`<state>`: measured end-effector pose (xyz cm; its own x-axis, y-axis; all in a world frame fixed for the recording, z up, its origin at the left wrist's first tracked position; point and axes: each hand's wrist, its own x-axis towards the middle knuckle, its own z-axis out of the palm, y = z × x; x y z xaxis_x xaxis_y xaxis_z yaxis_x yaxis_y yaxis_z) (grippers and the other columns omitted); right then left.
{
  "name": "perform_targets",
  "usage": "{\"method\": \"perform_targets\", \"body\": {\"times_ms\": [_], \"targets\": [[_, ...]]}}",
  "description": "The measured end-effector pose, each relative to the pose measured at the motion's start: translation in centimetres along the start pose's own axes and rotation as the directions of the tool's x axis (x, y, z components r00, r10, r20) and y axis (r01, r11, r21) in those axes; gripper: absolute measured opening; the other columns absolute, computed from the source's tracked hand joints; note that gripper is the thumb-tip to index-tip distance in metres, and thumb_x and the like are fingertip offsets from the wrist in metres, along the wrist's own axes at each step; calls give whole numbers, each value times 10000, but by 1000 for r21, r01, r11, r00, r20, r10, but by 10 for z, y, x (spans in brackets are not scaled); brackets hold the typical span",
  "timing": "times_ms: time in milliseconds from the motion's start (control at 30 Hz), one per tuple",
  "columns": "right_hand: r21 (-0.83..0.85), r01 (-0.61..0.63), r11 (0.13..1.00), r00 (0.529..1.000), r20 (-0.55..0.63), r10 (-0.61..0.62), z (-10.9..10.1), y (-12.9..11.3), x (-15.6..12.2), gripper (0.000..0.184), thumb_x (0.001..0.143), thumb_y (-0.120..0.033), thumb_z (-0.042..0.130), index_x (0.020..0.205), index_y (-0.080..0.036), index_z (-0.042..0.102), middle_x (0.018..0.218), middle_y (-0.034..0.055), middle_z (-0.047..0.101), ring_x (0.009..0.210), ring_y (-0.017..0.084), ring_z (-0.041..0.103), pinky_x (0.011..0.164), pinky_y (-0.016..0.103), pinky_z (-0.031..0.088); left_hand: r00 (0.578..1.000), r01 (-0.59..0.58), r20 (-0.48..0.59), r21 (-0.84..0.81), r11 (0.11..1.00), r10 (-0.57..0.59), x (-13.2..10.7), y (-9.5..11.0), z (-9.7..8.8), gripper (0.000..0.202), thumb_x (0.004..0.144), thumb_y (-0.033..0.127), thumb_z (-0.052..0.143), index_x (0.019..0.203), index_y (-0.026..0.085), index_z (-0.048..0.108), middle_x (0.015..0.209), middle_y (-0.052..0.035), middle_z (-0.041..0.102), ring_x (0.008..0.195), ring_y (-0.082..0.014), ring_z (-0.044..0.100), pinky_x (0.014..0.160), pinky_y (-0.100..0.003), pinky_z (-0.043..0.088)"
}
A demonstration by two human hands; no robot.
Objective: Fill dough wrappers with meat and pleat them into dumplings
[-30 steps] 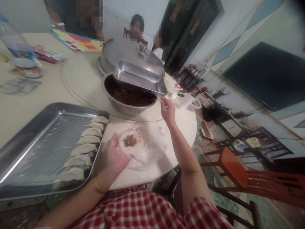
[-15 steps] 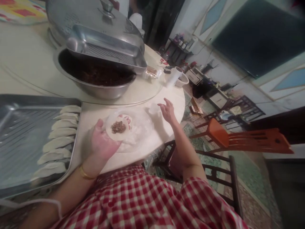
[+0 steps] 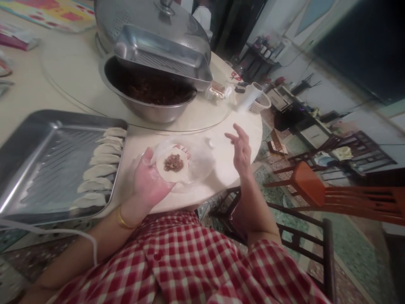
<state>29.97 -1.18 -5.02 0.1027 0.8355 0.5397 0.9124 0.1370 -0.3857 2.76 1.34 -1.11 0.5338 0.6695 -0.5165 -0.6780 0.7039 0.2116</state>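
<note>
On my left hand (image 3: 150,181) lies a round white dumpling wrapper (image 3: 163,172), held at its edge across the fingers. A mound of brown minced filling (image 3: 174,162) sits in its middle. Beneath and beyond it, a clear plastic bag (image 3: 202,162) rests on the table, with more pale rounds partly hidden behind the wrapper. My right hand (image 3: 242,150) is raised over the table's right side, fingers apart and holding nothing. Left of my left hand, folded dumplings (image 3: 99,171) line the right side of a metal tray (image 3: 60,135).
A steel bowl (image 3: 155,112) of dark filling stands ahead, with a ridged metal pan (image 3: 164,55) resting over its rim. Behind are a large domed lid (image 3: 136,17), a white basket (image 3: 261,103) and a paper roll (image 3: 251,95). A dark chair (image 3: 327,249) stands at right.
The view has swung left, so the table things appear further right. My right hand has turned, its fingers pointing more upward. My left hand still holds the filled wrapper.
</note>
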Motion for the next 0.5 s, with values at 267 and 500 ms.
{"method": "perform_targets", "body": {"times_ms": [267,500], "targets": [[175,351,920,923,100,-371,19,-75,-21,530,960,-543,226,1261,-331,607,1540,-44,362,1466,227,226,1175,509,269,984,3,178,-6,1000,-2,-7,-5,-7,615,977,486,307,1437,87,396,1141,-141,707,1111,-278,644,1018,-450,470],[88,419,904,892,145,-428,24,-73,-31,436,930,-526,370,1253,-359,612,1535,-47,373,1474,241,199,1188,518,200,989,-9,151,-1,1000,9,-16,-2,-3,659,973,521,278,1442,70,386,1142,-147,700,1162,-290,612,1011,-457,470]]}}
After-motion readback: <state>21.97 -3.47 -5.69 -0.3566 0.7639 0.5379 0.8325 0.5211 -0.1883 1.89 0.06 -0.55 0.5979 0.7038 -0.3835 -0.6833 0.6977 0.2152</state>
